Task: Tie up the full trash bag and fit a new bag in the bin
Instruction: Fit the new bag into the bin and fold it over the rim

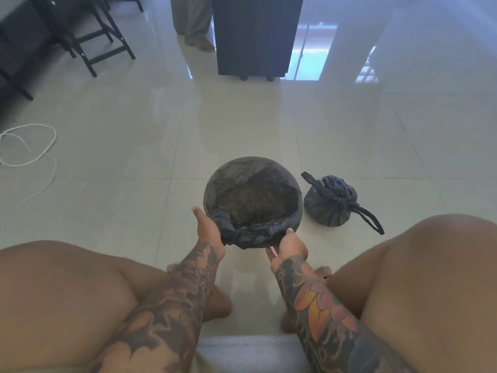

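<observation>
Head view: bin [212, 196] sits on the floor [242, 125] dead centre between the knees, mouth facing up, new bag [255, 235] already draped over the rim; both hands work the near edge; left hand [208, 228] at the near-left of the rim, fingers laid open along the bin's side and pressing the plastic against it; right hand [291, 244] at the near-right, thumb and fingers pinching a fold of bag slack just under the rim; the two hands are close together, both on the near arc, nothing on the far arc.

Key relation: loose plastic is bunched on the near side, right between the two grips; far rim looks taut and seated; so my read is the next move is a pull down and toward the body, not a reach across; the right hand has the slack, so it is better placed to lead; the left only steadies.

Full bag [330, 205] is knotted and stands on the floor just right of the bin, not touching it as far as I can tell; handle loop [372, 220] trails toward the right knee; right hand is nearer to it.

Tying looks done; lining nearly done.

Risk: thin plastic may slip off the far rim if the near side is tugged hard.
</observation>
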